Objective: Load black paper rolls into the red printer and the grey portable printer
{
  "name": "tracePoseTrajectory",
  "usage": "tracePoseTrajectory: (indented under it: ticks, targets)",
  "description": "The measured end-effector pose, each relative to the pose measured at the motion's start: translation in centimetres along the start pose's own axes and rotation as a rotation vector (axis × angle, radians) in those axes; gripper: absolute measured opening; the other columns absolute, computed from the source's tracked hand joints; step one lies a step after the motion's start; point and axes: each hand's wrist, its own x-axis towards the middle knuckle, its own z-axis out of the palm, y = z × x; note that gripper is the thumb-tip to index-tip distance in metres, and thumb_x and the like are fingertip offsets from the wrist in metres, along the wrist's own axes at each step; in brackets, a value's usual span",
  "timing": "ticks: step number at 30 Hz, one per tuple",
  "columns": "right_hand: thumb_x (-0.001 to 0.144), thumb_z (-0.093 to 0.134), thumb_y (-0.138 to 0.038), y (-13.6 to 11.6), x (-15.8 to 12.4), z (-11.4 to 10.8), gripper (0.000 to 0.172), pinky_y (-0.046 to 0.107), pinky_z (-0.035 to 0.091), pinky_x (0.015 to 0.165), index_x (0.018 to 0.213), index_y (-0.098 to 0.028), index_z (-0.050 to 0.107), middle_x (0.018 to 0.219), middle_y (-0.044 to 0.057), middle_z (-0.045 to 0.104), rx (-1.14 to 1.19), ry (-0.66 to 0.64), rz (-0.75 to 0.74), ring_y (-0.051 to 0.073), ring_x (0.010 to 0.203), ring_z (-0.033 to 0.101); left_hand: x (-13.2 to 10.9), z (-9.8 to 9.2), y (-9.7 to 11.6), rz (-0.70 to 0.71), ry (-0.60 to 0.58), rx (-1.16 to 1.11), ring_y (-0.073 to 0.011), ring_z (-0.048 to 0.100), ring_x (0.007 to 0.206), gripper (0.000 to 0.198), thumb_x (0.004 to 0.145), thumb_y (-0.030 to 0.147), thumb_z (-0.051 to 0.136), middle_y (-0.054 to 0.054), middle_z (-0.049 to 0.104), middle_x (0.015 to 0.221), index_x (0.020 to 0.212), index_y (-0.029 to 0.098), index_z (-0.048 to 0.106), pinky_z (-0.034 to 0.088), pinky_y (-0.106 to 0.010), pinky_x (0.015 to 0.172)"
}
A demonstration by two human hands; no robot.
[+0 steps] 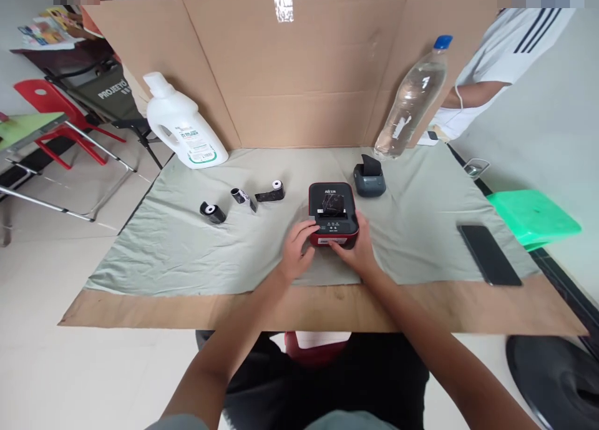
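A black and red thermal printer (334,223) rests on the cloth in front of me, a dark crinkled piece lying on its top. Round its right side and front corner curls my right hand (358,243), thumb on the front edge. My left hand (297,249) holds the front left corner, fingertips on the upper edge. Behind it, to the right, a smaller dark portable printer (369,179) has a black strip sticking up. On the left lie three small rolls: a black roll (213,213), another roll (243,198) and a partly unwound roll (271,193).
A white jug (183,125) and a clear bottle (414,102) stand before a cardboard screen (299,74). A phone (489,254) lies at the right. Wood shows along the table's front edge (327,306). Beyond the screen is a person's sleeve (524,49); a green stool (533,216) is beside the table.
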Motion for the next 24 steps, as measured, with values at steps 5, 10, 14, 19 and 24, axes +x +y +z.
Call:
tracePoseTrajectory:
  ticks: [5, 10, 14, 19, 24]
  targets:
    - [0.081, 0.076, -0.052, -0.8, 0.0, -0.1, 0.086, 0.060, 0.040, 0.121, 0.150, -0.019, 0.035, 0.149, 0.021, 0.050, 0.002, -0.001, 0.030, 0.037, 0.147, 0.044, -0.2, 0.4, 0.0, -0.056, -0.032, 0.042, -0.0276, 0.058, 0.133, 0.049, 0.087, 0.013, 0.048, -0.017, 0.059, 0.142, 0.135, 0.017, 0.058, 0.055, -0.046, 0.107]
    - [0.081, 0.076, -0.050, -0.9, -0.2, 0.0, 0.076, 0.060, 0.043, 0.118, 0.141, -0.022, 0.040, 0.148, 0.020, 0.050, -0.019, 0.010, 0.042, 0.036, 0.148, 0.043, 0.0, 0.5, 0.2, -0.054, -0.009, 0.061, -0.0273, 0.058, 0.134, 0.049, 0.087, 0.012, 0.046, -0.017, 0.058, 0.142, 0.134, 0.016, 0.057, 0.054, -0.047, 0.109]
    - [0.080, 0.076, -0.048, -0.8, -0.2, -0.1, 0.071, 0.059, 0.044, 0.117, 0.137, -0.023, 0.043, 0.148, 0.020, 0.048, -0.053, 0.002, 0.043, 0.035, 0.147, 0.043, 0.3, 0.8, 0.3, -0.050, 0.019, 0.094, -0.0262, 0.056, 0.137, 0.051, 0.085, 0.011, 0.046, -0.017, 0.058, 0.143, 0.136, 0.015, 0.056, 0.050, -0.048, 0.116]
    - [0.081, 0.075, -0.049, -1.0, 0.0, -0.2, 0.064, 0.059, 0.042, 0.118, 0.132, -0.022, 0.047, 0.145, 0.019, 0.047, -0.030, 0.039, -0.010, 0.035, 0.142, 0.047, 0.4, 1.0, 0.3, -0.096, -0.011, 0.098, -0.0250, 0.056, 0.137, 0.052, 0.086, 0.012, 0.046, -0.017, 0.055, 0.146, 0.137, 0.015, 0.055, 0.056, -0.040, 0.107]
    - [0.084, 0.072, -0.043, -1.4, -0.1, -0.5, 0.050, 0.059, 0.041, 0.120, 0.127, -0.024, 0.053, 0.149, 0.019, 0.041, -0.028, 0.032, -0.056, 0.035, 0.145, 0.044, 0.3, 1.0, 0.3, -0.124, -0.015, 0.111, -0.0234, 0.062, 0.127, 0.052, 0.085, 0.010, 0.047, -0.017, 0.055, 0.147, 0.136, 0.015, 0.055, 0.059, -0.034, 0.094]
